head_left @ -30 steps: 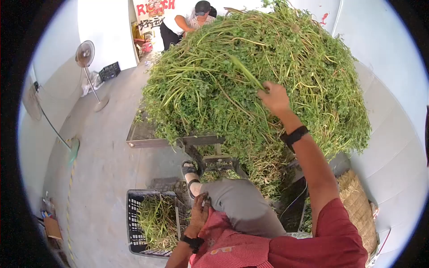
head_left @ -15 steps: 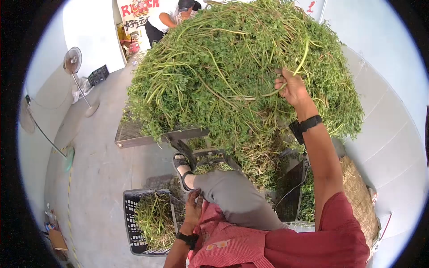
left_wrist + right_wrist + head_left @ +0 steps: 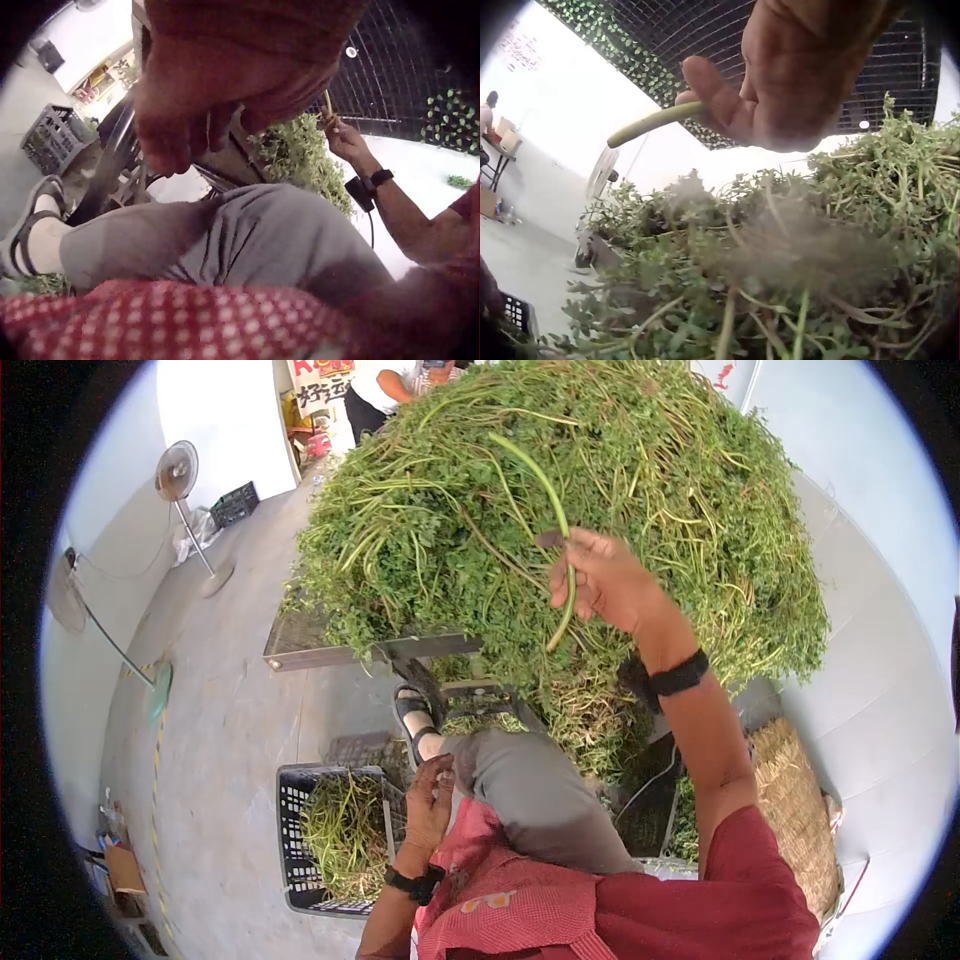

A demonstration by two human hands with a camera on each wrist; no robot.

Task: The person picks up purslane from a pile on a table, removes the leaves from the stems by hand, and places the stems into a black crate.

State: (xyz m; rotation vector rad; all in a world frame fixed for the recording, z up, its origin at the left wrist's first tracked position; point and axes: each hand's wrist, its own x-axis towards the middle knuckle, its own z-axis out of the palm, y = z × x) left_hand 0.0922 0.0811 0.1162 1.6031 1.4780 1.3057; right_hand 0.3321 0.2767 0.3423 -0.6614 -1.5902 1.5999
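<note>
My right hand (image 3: 605, 575) is raised over the front of a big heap of leafy green plants (image 3: 640, 480) and pinches a long, curved green stem (image 3: 545, 480). One end points up and away, the other hangs below the fingers. A small dark piece (image 3: 551, 539) shows at a fingertip beside the stem. In the right wrist view, a thick end of the stem (image 3: 649, 124) sticks out past the fingers. My left hand (image 3: 430, 805) is low by the knee, its fingers loosely bent with nothing seen in them; the left wrist view shows them hanging above the trouser leg (image 3: 277, 225).
The heap covers a table with a metal edge (image 3: 330, 657). Left of my leg, a black plastic crate (image 3: 292, 840) holds cut stems. A standing fan (image 3: 180, 475) and another crate (image 3: 235, 505) are farther back. Another person (image 3: 385, 385) is behind the heap; a woven straw bundle (image 3: 790, 800) lies at right.
My right hand swung right with the stem, then came back left and nearer, with the stem now more upright in the fingers. The left hand stayed by the knee. The head view shifted slightly.
</note>
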